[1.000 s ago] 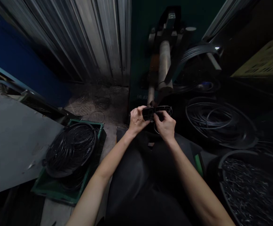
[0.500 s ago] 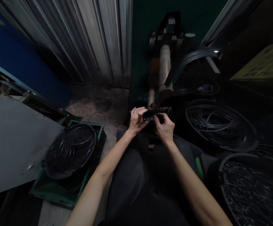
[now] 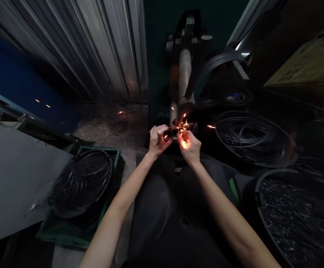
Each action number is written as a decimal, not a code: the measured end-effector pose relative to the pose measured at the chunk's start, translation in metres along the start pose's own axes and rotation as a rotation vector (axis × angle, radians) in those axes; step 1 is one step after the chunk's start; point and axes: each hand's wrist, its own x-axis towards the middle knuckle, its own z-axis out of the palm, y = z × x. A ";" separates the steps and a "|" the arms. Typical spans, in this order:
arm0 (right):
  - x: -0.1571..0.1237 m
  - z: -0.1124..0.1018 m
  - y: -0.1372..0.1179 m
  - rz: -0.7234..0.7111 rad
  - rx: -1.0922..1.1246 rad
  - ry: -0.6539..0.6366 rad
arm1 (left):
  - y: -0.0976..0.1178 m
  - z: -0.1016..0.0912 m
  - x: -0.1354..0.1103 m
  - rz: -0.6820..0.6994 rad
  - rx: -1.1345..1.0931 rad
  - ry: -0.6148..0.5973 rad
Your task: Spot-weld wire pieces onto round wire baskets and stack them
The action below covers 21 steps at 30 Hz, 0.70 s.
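Observation:
Between my hands is a small wire frame [image 3: 172, 133] of dark metal, level under the electrodes of a spot welder [image 3: 185, 70]. My left hand [image 3: 158, 140] is closed round its left end. With thumb and fingers pinched, my right hand [image 3: 190, 148] is at its near right side; whether a separate small piece is in that pinch I cannot make out. Bright orange sparks [image 3: 186, 123] spring from the frame at the electrode, and some glow right by my right fingertips. The exact contact point is lost in glare and shadow.
On my right stand a tub of coiled wire [image 3: 251, 132] and a bucket of small bent metal pieces [image 3: 295, 208]. To my left, a green crate [image 3: 67, 238] bears a dark basin of wire rings [image 3: 83, 175]. A grey panel [image 3: 19, 182] juts in beside it.
Sparks have burst out at the welder and fly to both sides. Both hands keep hold at the wire frame, while the whole view has shifted slightly.

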 end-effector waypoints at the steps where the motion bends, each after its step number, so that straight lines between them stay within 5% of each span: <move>1: 0.000 0.001 -0.001 -0.001 0.002 -0.001 | 0.001 0.000 0.000 -0.001 -0.002 0.010; 4: -0.002 -0.002 -0.007 -0.005 -0.001 0.004 | 0.001 -0.002 0.000 -0.023 -0.017 -0.016; 7: -0.011 -0.029 -0.008 0.035 0.008 0.013 | -0.003 -0.010 -0.006 -0.042 -0.069 -0.122; 10: -0.031 -0.093 0.017 0.149 -0.098 0.096 | -0.015 -0.017 -0.018 -0.118 -0.064 -0.162; 14: -0.075 -0.207 0.101 0.510 -0.563 0.343 | -0.034 -0.017 -0.031 -0.234 -0.050 -0.148; 17: -0.116 -0.266 0.172 0.902 -0.993 0.089 | -0.037 -0.017 -0.031 -0.250 -0.103 -0.137; 19: -0.140 -0.282 0.206 0.914 -1.078 -0.135 | -0.033 -0.021 -0.029 -0.253 -0.121 -0.132; 21: -0.155 -0.287 0.227 0.814 -1.072 -0.201 | -0.024 -0.027 -0.028 -0.242 -0.125 -0.146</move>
